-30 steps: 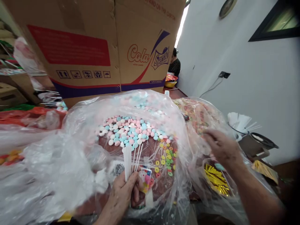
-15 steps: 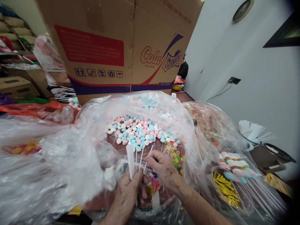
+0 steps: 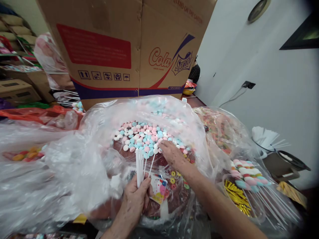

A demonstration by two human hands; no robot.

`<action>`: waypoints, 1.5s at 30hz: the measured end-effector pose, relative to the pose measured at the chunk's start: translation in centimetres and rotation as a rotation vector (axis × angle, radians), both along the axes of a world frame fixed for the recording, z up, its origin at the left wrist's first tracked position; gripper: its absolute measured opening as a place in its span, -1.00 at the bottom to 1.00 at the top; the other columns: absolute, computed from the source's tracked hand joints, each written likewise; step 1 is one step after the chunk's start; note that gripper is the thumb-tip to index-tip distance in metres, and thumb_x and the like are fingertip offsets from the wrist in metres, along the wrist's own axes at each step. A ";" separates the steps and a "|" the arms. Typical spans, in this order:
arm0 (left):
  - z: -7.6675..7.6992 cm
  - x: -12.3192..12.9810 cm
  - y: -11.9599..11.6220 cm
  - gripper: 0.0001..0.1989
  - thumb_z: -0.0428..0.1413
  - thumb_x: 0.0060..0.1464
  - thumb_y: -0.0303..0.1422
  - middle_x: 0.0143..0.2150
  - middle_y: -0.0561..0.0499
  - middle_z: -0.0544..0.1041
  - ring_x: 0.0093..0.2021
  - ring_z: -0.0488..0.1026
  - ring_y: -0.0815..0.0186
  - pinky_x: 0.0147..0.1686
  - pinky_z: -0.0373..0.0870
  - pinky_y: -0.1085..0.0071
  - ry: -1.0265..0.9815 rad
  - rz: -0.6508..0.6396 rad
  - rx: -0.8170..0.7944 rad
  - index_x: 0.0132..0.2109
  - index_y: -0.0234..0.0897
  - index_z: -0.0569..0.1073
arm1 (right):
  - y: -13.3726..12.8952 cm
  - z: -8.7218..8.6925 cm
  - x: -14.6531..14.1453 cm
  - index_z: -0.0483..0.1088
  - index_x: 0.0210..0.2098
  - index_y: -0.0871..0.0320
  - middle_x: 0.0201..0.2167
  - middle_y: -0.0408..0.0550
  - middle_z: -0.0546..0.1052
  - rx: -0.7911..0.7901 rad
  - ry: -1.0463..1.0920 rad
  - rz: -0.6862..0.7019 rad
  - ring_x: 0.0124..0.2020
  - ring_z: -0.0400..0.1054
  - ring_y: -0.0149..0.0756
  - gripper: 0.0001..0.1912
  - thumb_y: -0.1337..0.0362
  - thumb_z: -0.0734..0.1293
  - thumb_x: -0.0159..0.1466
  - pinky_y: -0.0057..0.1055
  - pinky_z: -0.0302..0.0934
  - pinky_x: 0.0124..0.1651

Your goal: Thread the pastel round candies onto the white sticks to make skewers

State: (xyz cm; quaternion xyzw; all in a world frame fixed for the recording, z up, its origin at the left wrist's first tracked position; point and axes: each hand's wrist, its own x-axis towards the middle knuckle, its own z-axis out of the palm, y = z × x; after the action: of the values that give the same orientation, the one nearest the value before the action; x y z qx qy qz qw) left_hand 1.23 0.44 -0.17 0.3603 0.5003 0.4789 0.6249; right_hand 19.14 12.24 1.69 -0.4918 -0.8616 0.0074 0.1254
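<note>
My left hand (image 3: 136,196) is closed round a bundle of thin white sticks (image 3: 140,166), which stand upright, a few of them fanned to the right. Beside its fingers is a small printed packet (image 3: 159,189) with coloured dots; whether the hand holds it too I cannot tell. My right hand (image 3: 173,154) reaches over the pile of pink, blue and white round candies (image 3: 142,137), its fingers stretched to the pile's lower right edge and touching there. The fingertips are partly hidden among the candies. Ring-shaped candies (image 3: 172,180) lie below my right wrist.
A large carton (image 3: 107,43) stands behind the clear plastic bag (image 3: 99,113). On the right lie marshmallow skewers (image 3: 250,174), gold twist ties (image 3: 238,197) and a container of white sticks (image 3: 265,137). Another person (image 3: 51,59) is at the left back.
My right hand has moved from the stick tips up and forward to the candies. The loose stick it was at now leans from my left hand. More of the printed packet shows.
</note>
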 end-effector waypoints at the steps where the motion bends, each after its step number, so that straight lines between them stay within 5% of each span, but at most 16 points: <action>1: 0.0 0.0 0.0 -0.61 0.14 0.00 -0.01 -0.62 0.20 0.41 -0.83 0.08 0.56 -0.82 -0.08 0.60 -0.009 0.007 -0.007 -0.27 -0.25 0.34 | -0.4 -0.1 0.3 0.40 -0.12 0.18 -0.09 0.09 0.44 -0.018 -0.026 0.004 -0.04 0.27 -0.18 -0.69 0.54 0.12 0.27 -0.29 0.18 0.02; 5: 0.1 0.1 0.0 -0.62 0.16 -0.02 -0.04 -0.64 0.20 0.41 -0.84 0.09 0.57 -0.83 -0.08 0.62 -0.036 0.017 -0.022 -0.28 -0.26 0.35 | -2.1 0.3 1.7 0.37 -0.21 0.17 -0.20 0.02 0.43 -0.102 -0.009 -0.038 -0.18 0.31 -0.24 -0.77 0.51 0.15 0.25 -0.37 0.20 -0.11; 11: -0.1 0.1 0.2 -0.60 0.18 -0.06 -0.02 -0.66 0.21 0.39 -0.84 0.09 0.58 -0.85 -0.03 0.64 -0.029 0.015 -0.034 -0.30 -0.27 0.33 | -2.1 1.2 2.0 0.36 -0.16 0.18 -0.19 0.03 0.46 -0.062 0.154 -0.284 -0.20 0.33 -0.21 -0.79 0.43 0.18 0.24 -0.36 0.15 -0.15; 21: -0.2 0.0 0.1 -0.64 0.14 -0.02 -0.05 -0.66 0.20 0.40 -0.85 0.10 0.58 -0.85 -0.02 0.65 0.001 -0.001 -0.006 -0.35 -0.27 0.32 | -3.2 1.1 0.0 0.41 -0.17 0.15 -0.19 0.06 0.45 -0.126 -0.159 -0.124 -0.17 0.32 -0.20 -0.77 0.48 0.17 0.29 -0.37 0.14 -0.17; 29: 0.1 0.2 0.1 -0.61 0.16 -0.09 -0.02 -0.68 0.21 0.39 -0.85 0.09 0.57 -0.85 -0.02 0.64 -0.007 -0.004 -0.039 -0.33 -0.26 0.32 | -2.4 1.4 0.7 0.49 -0.20 0.12 -0.25 -0.07 0.57 -0.394 0.189 -0.144 -0.25 0.41 -0.27 -0.81 0.29 0.26 0.26 -0.43 0.14 -0.21; 34: 0.2 0.1 0.2 -0.61 0.16 -0.08 -0.02 -0.68 0.22 0.38 -0.84 0.10 0.56 -0.85 -0.03 0.63 -0.003 -0.009 -0.043 -0.32 -0.25 0.32 | -2.3 1.4 2.0 0.43 -0.14 0.20 -0.30 0.04 0.53 -0.213 0.057 -0.407 -0.26 0.39 -0.17 -0.78 0.33 0.29 0.22 -0.39 0.10 -0.28; 41: 0.2 0.0 0.1 -0.65 0.14 -0.02 -0.04 -0.65 0.22 0.39 -0.84 0.08 0.56 -0.84 -0.02 0.61 -0.010 -0.027 -0.015 -0.35 -0.24 0.32 | -2.9 1.1 1.6 0.43 -0.10 0.13 -0.18 -0.01 0.50 -0.007 0.248 -0.090 -0.14 0.38 -0.25 -0.76 0.40 0.20 0.30 -0.37 0.19 -0.07; 45: 0.1 0.0 0.1 -0.67 0.12 0.01 -0.06 -0.69 0.25 0.34 -0.84 0.05 0.57 -0.83 0.00 0.61 0.006 -0.048 -0.013 -0.37 -0.24 0.31 | -2.8 0.5 0.8 0.39 -0.15 0.17 -0.21 0.03 0.50 0.079 0.111 -0.092 -0.14 0.35 -0.18 -0.82 0.43 0.23 0.28 -0.34 0.19 -0.10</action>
State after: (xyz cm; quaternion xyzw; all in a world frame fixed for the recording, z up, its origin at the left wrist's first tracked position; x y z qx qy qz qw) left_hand 1.22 0.54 -0.10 0.3693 0.4965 0.4595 0.6371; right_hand 19.94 9.46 2.17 -0.5244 -0.8294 -0.0052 0.1927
